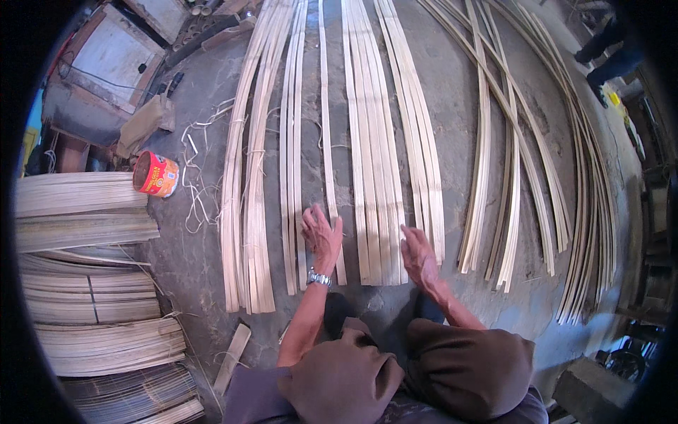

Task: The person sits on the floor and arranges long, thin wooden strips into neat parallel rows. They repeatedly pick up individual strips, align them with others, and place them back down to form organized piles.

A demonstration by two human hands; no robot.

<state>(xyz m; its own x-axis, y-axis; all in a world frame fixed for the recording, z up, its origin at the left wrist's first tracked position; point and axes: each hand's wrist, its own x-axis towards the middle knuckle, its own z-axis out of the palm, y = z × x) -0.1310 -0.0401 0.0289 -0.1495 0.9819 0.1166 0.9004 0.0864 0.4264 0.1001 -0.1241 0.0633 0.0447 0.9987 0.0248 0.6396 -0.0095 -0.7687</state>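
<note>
Long pale bamboo-like strips lie lengthwise on the floor in front of me, sorted in several bundles. My left hand (323,239), with a metal wristwatch (319,278) on its wrist, is over a gap between strips. Its fingers are apart, with a narrow bundle (291,177) on its left and a single strip (326,127) by its thumb. My right hand (418,256) reaches to the right edge of the wide middle bundle (374,191), fingers stretched out. Another bundle (420,134) lies just beyond it. Neither hand appears to grip a strip.
Tied strips (247,233) lie left of my hands, near a red and orange tub (156,174) and loose curled ties (192,145). Stacked strip bundles (88,300) line the left side. Crossing strips (512,141) and a long curved bundle (590,191) lie right. A person's legs (611,53) show far right.
</note>
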